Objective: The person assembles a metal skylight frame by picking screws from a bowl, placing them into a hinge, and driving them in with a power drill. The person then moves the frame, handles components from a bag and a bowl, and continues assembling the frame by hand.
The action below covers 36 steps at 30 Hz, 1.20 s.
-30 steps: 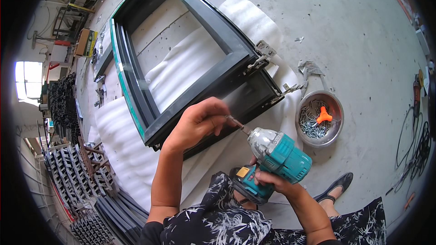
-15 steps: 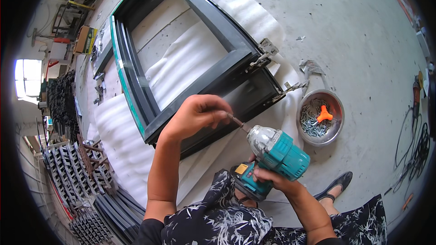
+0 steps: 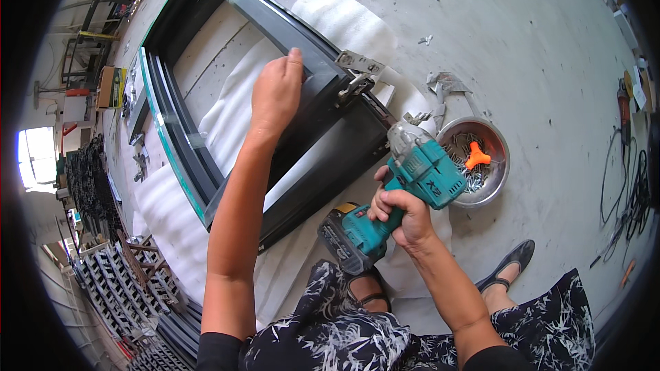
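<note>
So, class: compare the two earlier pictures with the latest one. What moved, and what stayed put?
The left hand left the drill's tip and moved up onto the dark window frame, resting flat there. The right hand swung the teal cordless drill toward the frame's corner. The metal bowl of screws and white foam sheet stayed put.

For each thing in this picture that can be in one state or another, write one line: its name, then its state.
Left hand: flat on the window frame, fingers out.
Right hand: closed round the drill's grip.
Drill: held, nose aimed at the frame's corner.
Window frame: lying flat on white foam sheet.
Hinge bracket: on the frame's corner.
Metal bowl: upright, holding screws and an orange piece.
</note>
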Motion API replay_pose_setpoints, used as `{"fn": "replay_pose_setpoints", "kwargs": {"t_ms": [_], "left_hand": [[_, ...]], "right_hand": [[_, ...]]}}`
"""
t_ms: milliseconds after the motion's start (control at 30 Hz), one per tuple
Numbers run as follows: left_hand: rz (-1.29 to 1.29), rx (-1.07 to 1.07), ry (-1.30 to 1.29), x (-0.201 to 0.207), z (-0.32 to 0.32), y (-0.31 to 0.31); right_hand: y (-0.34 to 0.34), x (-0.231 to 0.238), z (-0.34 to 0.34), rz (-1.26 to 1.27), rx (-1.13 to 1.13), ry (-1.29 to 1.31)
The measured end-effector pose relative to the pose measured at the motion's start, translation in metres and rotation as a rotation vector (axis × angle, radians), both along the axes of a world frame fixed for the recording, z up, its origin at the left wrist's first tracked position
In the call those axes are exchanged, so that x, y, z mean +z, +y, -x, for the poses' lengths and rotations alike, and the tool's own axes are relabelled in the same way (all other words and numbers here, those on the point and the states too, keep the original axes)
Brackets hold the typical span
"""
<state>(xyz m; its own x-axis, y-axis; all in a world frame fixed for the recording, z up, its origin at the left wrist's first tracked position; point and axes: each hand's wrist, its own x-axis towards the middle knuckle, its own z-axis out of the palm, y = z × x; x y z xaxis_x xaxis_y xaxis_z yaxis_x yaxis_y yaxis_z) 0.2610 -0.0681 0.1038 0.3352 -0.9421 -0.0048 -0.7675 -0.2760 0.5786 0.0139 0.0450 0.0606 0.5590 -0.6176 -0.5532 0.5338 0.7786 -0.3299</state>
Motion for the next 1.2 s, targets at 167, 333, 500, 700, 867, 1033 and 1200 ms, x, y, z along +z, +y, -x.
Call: {"fn": "replay_pose_setpoints", "kwargs": {"t_ms": [167, 333, 500, 700, 867, 1033, 1200], "left_hand": [[-0.060, 0.093, -0.105, -0.016, 0.012, 0.003], [-0.203, 0.142, -0.117, -0.008, 0.020, 0.005], [-0.249, 0.127, -0.134, -0.005, 0.013, 0.025], [-0.271, 0.129, -0.168, -0.005, 0.015, 0.041], [-0.248, 0.192, -0.208, -0.004, 0.018, 0.043], [-0.226, 0.173, -0.251, -0.005, 0.022, 0.040], [-0.104, 0.159, -0.273, -0.012, 0.019, 0.043]], "right_hand": [[-0.004, -0.005, -0.008, 0.007, 0.014, -0.024], [-0.005, -0.012, -0.016, 0.002, 0.013, -0.013], [0.007, -0.011, -0.012, -0.005, 0.059, -0.015], [0.026, -0.009, -0.016, -0.024, 0.055, -0.028], [0.026, -0.007, -0.020, -0.060, 0.032, -0.061], [0.027, -0.008, -0.019, -0.057, 0.006, -0.076], [0.027, -0.011, -0.026, -0.041, 0.019, -0.057]]}}
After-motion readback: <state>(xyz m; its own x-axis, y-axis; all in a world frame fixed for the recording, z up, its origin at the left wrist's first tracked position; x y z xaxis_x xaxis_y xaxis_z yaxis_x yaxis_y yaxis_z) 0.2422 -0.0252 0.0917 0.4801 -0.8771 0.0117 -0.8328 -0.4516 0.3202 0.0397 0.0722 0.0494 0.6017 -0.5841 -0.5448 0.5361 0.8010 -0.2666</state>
